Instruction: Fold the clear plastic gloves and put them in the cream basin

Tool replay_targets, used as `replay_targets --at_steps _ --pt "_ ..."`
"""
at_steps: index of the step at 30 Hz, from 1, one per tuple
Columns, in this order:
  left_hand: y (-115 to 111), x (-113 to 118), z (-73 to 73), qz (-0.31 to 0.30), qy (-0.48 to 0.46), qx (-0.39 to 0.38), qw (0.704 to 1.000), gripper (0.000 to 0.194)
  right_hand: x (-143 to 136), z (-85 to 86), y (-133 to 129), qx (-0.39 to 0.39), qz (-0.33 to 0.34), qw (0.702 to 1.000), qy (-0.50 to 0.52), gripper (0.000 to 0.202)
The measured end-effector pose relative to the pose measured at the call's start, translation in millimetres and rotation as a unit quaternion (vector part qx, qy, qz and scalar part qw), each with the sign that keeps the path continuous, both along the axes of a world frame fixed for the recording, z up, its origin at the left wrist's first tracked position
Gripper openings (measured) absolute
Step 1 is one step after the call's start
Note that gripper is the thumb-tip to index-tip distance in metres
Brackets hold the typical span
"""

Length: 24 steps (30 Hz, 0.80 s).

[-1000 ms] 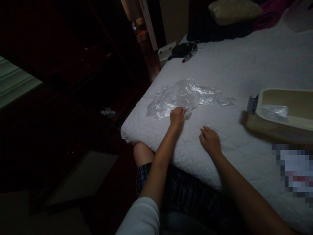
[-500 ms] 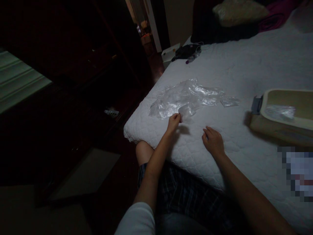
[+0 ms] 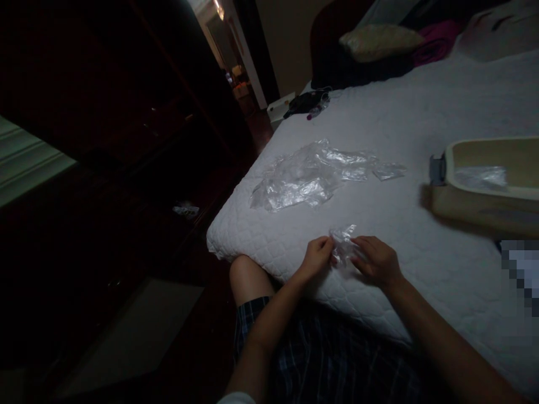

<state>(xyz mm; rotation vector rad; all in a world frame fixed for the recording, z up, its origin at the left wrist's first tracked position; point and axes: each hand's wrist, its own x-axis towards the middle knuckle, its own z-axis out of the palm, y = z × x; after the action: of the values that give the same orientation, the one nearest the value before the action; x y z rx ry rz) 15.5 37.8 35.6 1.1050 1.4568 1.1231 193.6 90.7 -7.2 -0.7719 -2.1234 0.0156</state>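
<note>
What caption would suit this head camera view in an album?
Left hand and right hand hold a crinkled clear plastic bag above a white quilted bed, near more bags.

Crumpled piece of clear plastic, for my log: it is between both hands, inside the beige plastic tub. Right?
Not inside the tub: the head view shows the piece over the white quilted bed, between left hand and right hand.

Dim bedroom, weak light. White quilted bed (image 3: 421,112) with dark headboard (image 3: 324,28); yellowish pillow (image 3: 379,42) and magenta cloth (image 3: 435,42) at head end. Plain wall (image 3: 288,47) behind. Dark wooden furniture (image 3: 138,84) on left, pale slatted panel (image 3: 29,160) at left edge. Dark reddish floor (image 3: 259,129). Doorway (image 3: 223,50) opens onto lit space.
</note>
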Motion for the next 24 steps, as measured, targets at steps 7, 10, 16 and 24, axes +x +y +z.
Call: replay_targets --at_steps 7,10,16,24 --pt "-7 8 1.0 -0.042 -0.079 -0.079 0.993 0.059 -10 7.4 -4 0.020 0.063 0.994 -0.082 0.023" --pt "-4 11 5.1 -0.066 -0.119 -0.114 0.984 0.068 -9 5.9 -4 0.042 0.049 0.995 -0.079 0.024" --pt "1 17 6.8 -0.032 -0.082 0.009 0.996 0.044 -4 0.7 -3 0.051 -0.065 0.993 -0.079 0.028" --pt "10 -7 2.1 0.088 -0.178 0.056 0.979 0.026 -2 0.8 -2 -0.002 -0.171 0.985 0.017 0.020"
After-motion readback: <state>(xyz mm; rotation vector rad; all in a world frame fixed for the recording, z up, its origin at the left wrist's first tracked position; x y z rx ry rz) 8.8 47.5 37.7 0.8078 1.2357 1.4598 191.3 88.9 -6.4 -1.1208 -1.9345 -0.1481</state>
